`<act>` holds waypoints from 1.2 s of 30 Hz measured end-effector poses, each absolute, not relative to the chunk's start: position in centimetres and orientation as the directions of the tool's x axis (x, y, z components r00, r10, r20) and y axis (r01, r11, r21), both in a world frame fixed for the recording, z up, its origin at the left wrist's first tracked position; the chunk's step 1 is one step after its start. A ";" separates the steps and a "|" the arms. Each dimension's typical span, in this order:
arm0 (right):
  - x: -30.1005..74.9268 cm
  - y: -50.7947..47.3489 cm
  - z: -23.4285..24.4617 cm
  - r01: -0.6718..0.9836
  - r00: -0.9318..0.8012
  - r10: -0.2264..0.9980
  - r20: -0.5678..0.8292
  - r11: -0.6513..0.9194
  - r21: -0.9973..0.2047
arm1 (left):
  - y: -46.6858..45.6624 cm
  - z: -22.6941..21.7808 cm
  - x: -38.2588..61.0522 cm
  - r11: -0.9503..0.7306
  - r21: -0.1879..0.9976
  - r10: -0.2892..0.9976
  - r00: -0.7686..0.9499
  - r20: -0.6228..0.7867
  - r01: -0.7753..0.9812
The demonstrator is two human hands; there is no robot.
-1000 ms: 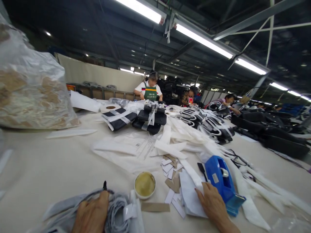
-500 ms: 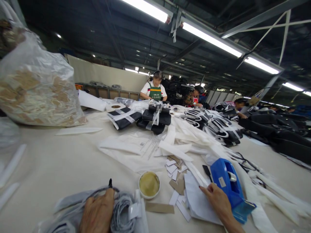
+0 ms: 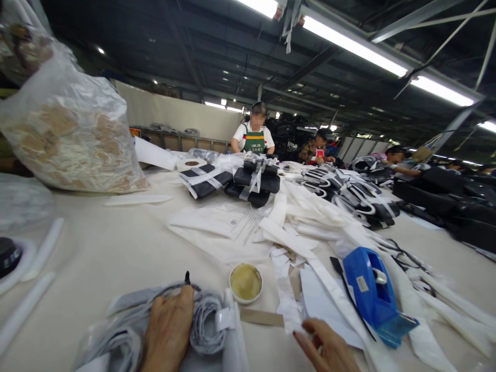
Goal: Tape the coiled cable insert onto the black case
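My left hand (image 3: 168,325) is closed on a bundle of grey coiled straps (image 3: 209,325) in thin plastic at the bottom of the view. A black pointed end (image 3: 187,277) pokes up past its fingers; I cannot make out what it belongs to. To the right, my right hand (image 3: 325,343) has its thumb and forefinger at the lower end of a crumpled white strip (image 3: 287,292). The strip runs over paper scraps and a brown card strip (image 3: 263,317). Between the hands stands a small round tub (image 3: 245,283) with yellowish contents.
A blue tape dispenser (image 3: 374,289) stands at the right, beside a thin black tool (image 3: 352,297). Long white strips (image 3: 310,248) and strapped black bundles (image 3: 258,181) cover the middle. A bulging plastic bag (image 3: 77,129) sits at the left. A co-worker (image 3: 253,134) stands opposite.
My right hand has come down and left, and the white strip at its fingers now lies across the paper scraps. The whole view has shifted; my left hand stays on the strap bundle.
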State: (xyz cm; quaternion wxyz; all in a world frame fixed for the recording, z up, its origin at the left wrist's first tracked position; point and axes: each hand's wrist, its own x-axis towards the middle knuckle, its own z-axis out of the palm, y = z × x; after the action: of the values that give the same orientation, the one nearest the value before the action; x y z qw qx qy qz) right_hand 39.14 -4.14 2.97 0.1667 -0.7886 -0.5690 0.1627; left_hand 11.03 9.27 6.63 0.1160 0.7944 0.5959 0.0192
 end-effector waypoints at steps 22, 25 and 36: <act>35.9 -0.3 4.2 0.663 0.381 0.916 0.129 -0.173 -0.728 | 9.0 7.9 11.6 -0.192 0.208 0.971 0.217 -0.105 0.959; 34.1 -0.9 3.1 0.649 0.286 0.957 0.055 -0.152 -0.746 | 8.7 8.4 11.3 -0.205 0.218 0.971 0.226 -0.077 0.954; 29.5 2.9 2.7 0.317 0.035 0.992 -0.123 -0.128 -0.940 | 7.9 8.1 9.3 -0.250 0.503 0.958 0.136 0.252 0.828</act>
State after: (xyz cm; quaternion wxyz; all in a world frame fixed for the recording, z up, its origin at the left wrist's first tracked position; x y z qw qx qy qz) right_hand 29.53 2.88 2.66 0.3835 -0.6085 -0.5375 0.4401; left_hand 9.33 7.93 8.12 0.1219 0.7437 0.6003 0.2678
